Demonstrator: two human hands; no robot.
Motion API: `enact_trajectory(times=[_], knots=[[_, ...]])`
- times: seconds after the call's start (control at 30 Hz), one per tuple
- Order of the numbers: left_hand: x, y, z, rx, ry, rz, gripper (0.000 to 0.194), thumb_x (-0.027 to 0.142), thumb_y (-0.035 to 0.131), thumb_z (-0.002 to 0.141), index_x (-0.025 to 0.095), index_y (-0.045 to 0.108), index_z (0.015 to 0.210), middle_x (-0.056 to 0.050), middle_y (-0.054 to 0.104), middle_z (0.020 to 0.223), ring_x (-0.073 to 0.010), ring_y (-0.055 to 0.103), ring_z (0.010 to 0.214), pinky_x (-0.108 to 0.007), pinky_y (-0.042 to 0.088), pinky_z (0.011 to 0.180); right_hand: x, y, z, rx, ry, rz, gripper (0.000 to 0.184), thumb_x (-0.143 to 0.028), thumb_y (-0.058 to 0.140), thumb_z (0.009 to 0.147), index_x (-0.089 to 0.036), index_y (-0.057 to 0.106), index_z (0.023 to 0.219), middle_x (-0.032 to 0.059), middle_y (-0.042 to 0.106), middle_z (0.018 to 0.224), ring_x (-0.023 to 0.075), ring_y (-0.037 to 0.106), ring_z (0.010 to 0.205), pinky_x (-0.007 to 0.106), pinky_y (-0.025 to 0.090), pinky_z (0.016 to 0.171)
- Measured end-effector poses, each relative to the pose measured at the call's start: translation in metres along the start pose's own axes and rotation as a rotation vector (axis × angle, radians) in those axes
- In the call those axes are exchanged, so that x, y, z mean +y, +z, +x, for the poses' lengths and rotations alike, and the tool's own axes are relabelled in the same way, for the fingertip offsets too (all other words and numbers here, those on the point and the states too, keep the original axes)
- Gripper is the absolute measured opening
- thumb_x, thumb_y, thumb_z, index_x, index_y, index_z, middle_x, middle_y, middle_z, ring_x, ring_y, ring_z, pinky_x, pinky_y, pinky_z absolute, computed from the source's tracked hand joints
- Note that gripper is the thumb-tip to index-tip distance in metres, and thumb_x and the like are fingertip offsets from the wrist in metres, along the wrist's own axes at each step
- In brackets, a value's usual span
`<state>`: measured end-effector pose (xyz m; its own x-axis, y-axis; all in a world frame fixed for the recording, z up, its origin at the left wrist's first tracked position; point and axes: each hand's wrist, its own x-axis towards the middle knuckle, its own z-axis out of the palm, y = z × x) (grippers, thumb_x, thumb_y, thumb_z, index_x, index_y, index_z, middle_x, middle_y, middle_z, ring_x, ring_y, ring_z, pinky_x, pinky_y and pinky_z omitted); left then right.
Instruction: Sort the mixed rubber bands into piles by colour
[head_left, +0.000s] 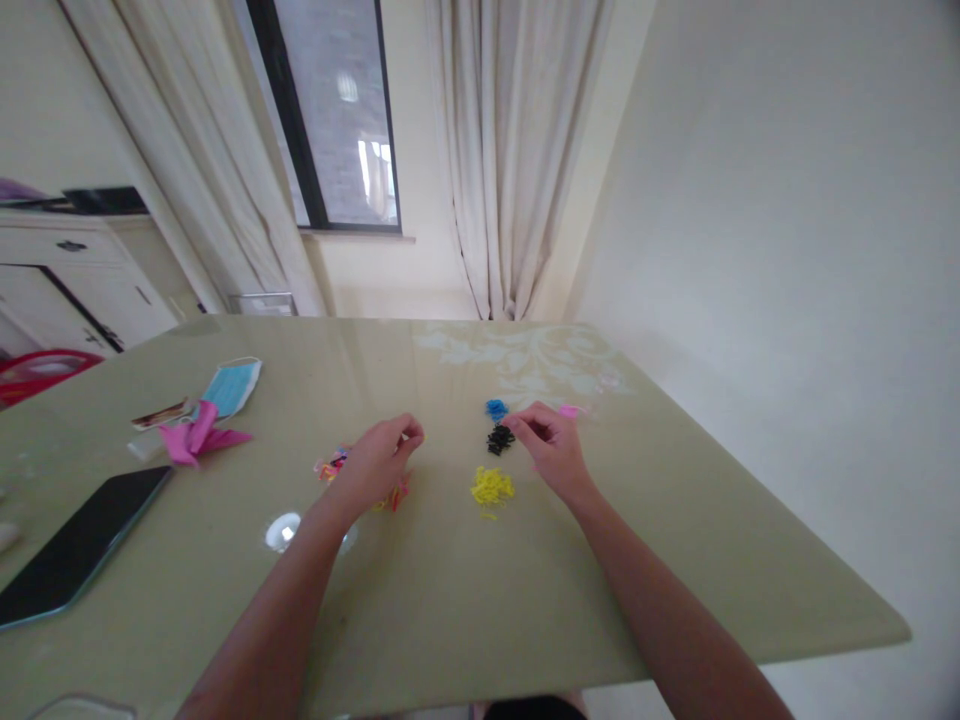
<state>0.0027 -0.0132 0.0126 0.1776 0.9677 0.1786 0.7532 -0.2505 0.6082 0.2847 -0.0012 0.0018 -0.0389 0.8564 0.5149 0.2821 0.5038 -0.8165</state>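
Observation:
My left hand (379, 462) is closed in a pinch over a mixed pile of small coloured bands (330, 465), partly hidden under it. A speck of yellow shows at its fingertips, too small to name. My right hand (551, 445) is pinched too, its fingertips at the edge of a small heap of black bands (499, 439); what they hold, if anything, cannot be made out. Just behind the black heap lies a blue heap (496, 409). Nearer to me is a larger yellow heap (492, 486). Something pink (570, 411) shows behind my right hand.
Left on the glossy table (442, 600) lie a dark tablet (86, 540), a pink folded piece (201, 436) and a blue face mask (231, 388). A white wall (787, 250) runs along the right side. Curtains (517, 150) and a window stand beyond the far edge.

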Motion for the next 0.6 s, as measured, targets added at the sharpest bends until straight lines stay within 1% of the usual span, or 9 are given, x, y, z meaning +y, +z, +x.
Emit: enact_trajectory(times=[0.07,0.13,0.23,0.3,0.4,0.5,0.6], knots=[[0.014,-0.001,-0.002,0.013,0.061,-0.243,0.016,0.035,0.057,0.095,0.022,0.066,0.089,-0.004,0.074,0.085,-0.0196,0.067,0.081,-0.030,0.050,0.073,0.000,0.000,0.000,0.000,-0.003,-0.002,0.026,-0.043,0.073,0.091,-0.020,0.080,0.081,0.0026,0.066,0.073,0.0153,0.056,0.065,0.028,0.041,0.061],[0.028,-0.002,-0.006,-0.012,0.094,-0.480,0.021,0.041,0.065,0.092,0.021,0.069,0.090,-0.004,0.075,0.085,-0.0187,0.069,0.080,-0.029,0.053,0.073,0.000,0.001,0.001,0.006,0.002,0.002,0.027,-0.043,0.073,0.091,-0.020,0.080,0.080,0.0024,0.065,0.072,0.0152,0.055,0.064,0.028,0.040,0.060],[0.046,-0.001,-0.013,-0.028,0.090,-0.694,0.025,0.043,0.075,0.086,0.019,0.075,0.092,-0.005,0.078,0.089,-0.0181,0.071,0.084,-0.029,0.057,0.079,0.000,0.001,0.002,0.015,0.012,0.016,0.027,-0.045,0.073,0.090,-0.020,0.080,0.080,0.0019,0.064,0.071,0.0152,0.054,0.063,0.029,0.040,0.060],[0.054,0.001,-0.017,-0.027,0.081,-0.767,0.024,0.041,0.080,0.083,0.019,0.077,0.091,-0.005,0.079,0.089,-0.0175,0.072,0.084,-0.028,0.058,0.080,0.000,0.001,0.002,0.019,0.020,0.022,0.027,-0.044,0.073,0.090,-0.020,0.079,0.079,0.0012,0.062,0.070,0.0149,0.052,0.063,0.029,0.040,0.061],[0.063,0.003,-0.021,-0.036,0.079,-0.843,0.021,0.037,0.084,0.079,0.019,0.078,0.089,-0.004,0.079,0.085,-0.0158,0.072,0.080,-0.026,0.059,0.077,-0.002,0.001,0.003,0.034,0.033,0.022,0.027,-0.043,0.072,0.090,-0.019,0.077,0.077,0.0008,0.061,0.069,0.0144,0.051,0.062,0.029,0.040,0.061],[0.074,0.000,-0.024,-0.057,0.103,-0.854,0.016,0.032,0.085,0.077,0.019,0.078,0.084,-0.003,0.078,0.080,-0.0146,0.071,0.075,-0.025,0.059,0.072,-0.003,0.002,0.003,0.038,0.050,0.023,0.028,-0.043,0.072,0.089,-0.018,0.076,0.077,0.0012,0.062,0.070,0.0142,0.050,0.062,0.028,0.039,0.060],[0.083,-0.002,-0.026,-0.067,0.127,-0.814,0.014,0.031,0.084,0.077,0.019,0.078,0.080,-0.003,0.078,0.078,-0.0152,0.071,0.073,-0.025,0.058,0.070,-0.003,0.002,0.004,0.040,0.055,0.026,0.029,-0.045,0.073,0.088,-0.018,0.075,0.077,0.0011,0.062,0.070,0.0140,0.050,0.061,0.028,0.039,0.059]])
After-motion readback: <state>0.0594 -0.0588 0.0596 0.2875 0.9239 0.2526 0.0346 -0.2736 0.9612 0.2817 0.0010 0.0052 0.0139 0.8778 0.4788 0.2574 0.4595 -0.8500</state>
